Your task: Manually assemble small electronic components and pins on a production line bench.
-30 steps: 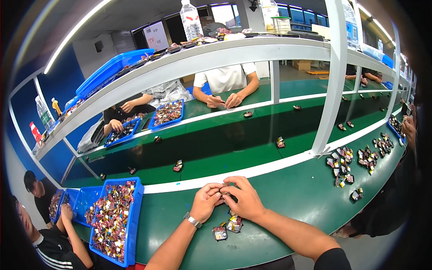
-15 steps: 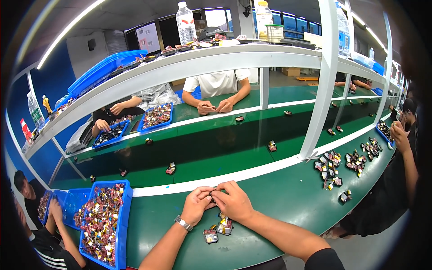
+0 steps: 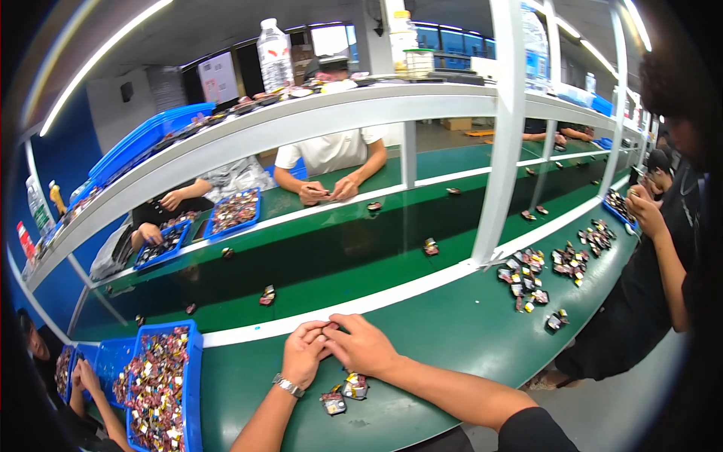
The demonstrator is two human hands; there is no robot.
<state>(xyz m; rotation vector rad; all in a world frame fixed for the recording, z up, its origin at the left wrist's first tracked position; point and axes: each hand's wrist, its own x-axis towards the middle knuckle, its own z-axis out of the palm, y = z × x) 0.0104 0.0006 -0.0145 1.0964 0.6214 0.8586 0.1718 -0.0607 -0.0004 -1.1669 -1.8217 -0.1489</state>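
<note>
My left hand [image 3: 303, 352] and my right hand [image 3: 363, 344] meet over the green worktable [image 3: 452, 339], fingertips pinched together on a tiny part that is mostly hidden between them. A metal watch sits on my left wrist. Two small packaged parts [image 3: 345, 393] lie on the table just below my hands.
A blue bin [image 3: 160, 388] full of small parts stands at my left. A dark green conveyor belt [image 3: 316, 264] with scattered parts runs beyond a white strip. Piles of parts [image 3: 523, 275] lie to the right near a white post. Other people work across and beside me.
The view has shifted slightly; my hands stay pinched together in the same spot above the two loose parts. Parts on the belt have drifted.
</note>
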